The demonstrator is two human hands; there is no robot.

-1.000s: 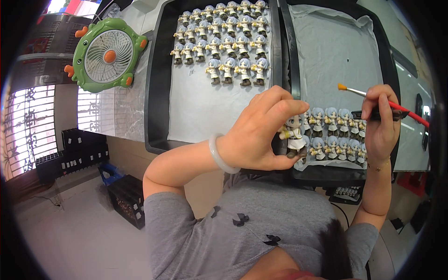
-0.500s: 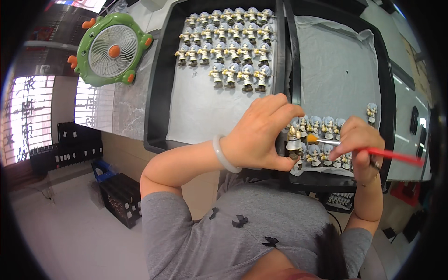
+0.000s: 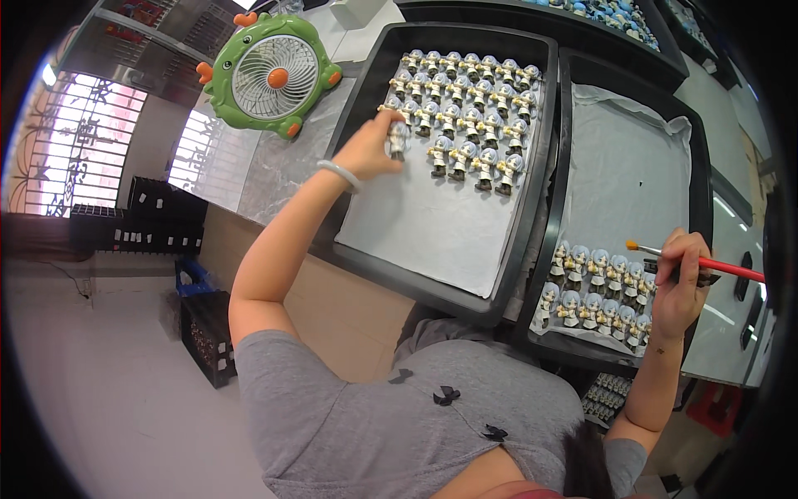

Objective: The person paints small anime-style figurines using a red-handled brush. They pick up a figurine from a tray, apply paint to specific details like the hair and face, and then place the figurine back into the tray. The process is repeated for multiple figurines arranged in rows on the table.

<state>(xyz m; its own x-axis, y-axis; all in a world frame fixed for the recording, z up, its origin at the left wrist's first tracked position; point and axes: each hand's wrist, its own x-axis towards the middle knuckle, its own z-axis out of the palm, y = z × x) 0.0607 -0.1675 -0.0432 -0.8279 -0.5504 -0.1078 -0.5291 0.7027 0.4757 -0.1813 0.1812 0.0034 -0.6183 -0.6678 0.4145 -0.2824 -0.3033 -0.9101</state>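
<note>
My left hand (image 3: 366, 151) reaches over the left tray (image 3: 490, 309). Its thumb and fingers close on the head and foot ends of a small painted figurine (image 3: 398, 143), with pale hair and a white outfit. Rows of matching figurines (image 3: 471, 123) lie on the tray's white liner, right beside and beyond that hand. In my right hand (image 3: 683, 270) is a paintbrush (image 3: 725, 267) with a red handle, its orange bristles pointing left. That hand hovers at the right side of the right tray (image 3: 567, 187), where two rows of figurines (image 3: 597, 287) lie at the near end.
A green animal-shaped fan (image 3: 278, 78) stands on the tabletop left of the trays. Behind them is another dark tray holding many blue pieces (image 3: 603, 18). Black crates (image 3: 208, 337) rest on the floor at left. More figurines (image 3: 607, 396) show below the right tray.
My left hand has carried the figurine from the right tray across to the left one. My right hand, with the paintbrush, has drawn back from the figurines. The view has shifted.
</note>
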